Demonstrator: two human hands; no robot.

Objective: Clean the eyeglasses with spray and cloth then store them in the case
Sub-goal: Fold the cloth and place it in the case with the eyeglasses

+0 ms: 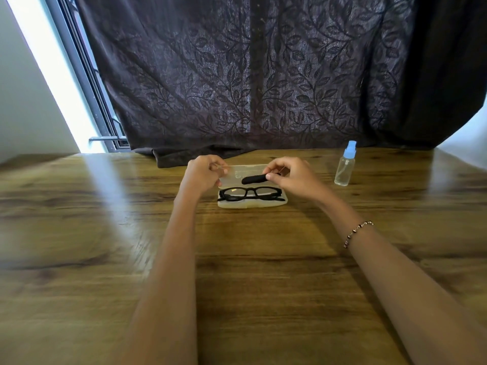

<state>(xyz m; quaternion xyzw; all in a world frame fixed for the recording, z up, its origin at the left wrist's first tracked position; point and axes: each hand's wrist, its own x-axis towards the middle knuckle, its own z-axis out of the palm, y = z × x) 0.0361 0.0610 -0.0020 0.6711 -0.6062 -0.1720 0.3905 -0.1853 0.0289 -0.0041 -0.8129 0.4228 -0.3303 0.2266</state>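
Black-framed eyeglasses (250, 194) lie folded in the bottom half of a clear plastic case (247, 204) on the wooden table. The case's clear lid (246, 170) stands raised behind them. My left hand (201, 173) pinches the lid's left end. My right hand (292, 175) grips the lid's right end and also pinches a rolled black cloth (254, 179), which hangs just above the glasses. A clear spray bottle (345, 164) with a blue cap stands upright to the right of the case, apart from both hands.
The wooden table (105, 233) stretches wide on all sides of the case. A dark leaf-patterned curtain (250, 75) hangs behind, its hem resting on the table's far edge. A window frame (87, 75) is at the far left.
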